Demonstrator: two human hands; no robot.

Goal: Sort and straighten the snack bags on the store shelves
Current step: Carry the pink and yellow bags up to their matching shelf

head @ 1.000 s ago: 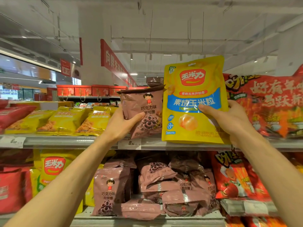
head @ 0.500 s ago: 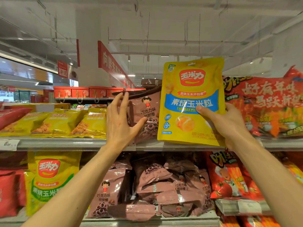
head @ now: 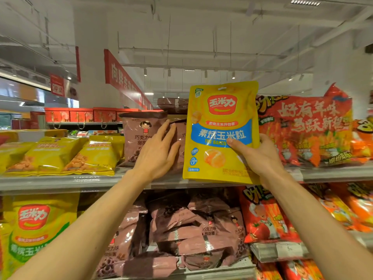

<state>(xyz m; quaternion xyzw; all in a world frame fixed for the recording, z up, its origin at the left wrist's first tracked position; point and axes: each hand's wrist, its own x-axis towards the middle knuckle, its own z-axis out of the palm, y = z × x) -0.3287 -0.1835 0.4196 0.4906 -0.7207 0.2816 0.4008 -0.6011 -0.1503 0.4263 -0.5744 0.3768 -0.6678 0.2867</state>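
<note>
I see the upper shelf carrying red bags, flat yellow bags and upright brown bags. Yellow corn pouch stands upright at the shelf front, right hand clamped on it. Left hand, fingers straight, presses the brown bags.

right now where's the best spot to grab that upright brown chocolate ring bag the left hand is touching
Pinch the brown chocolate ring bag by its flat crimped top seal, coming from above and front. It stands upright, the left hand covers its right side, and the yellow corn bag crowds that side too.
</note>
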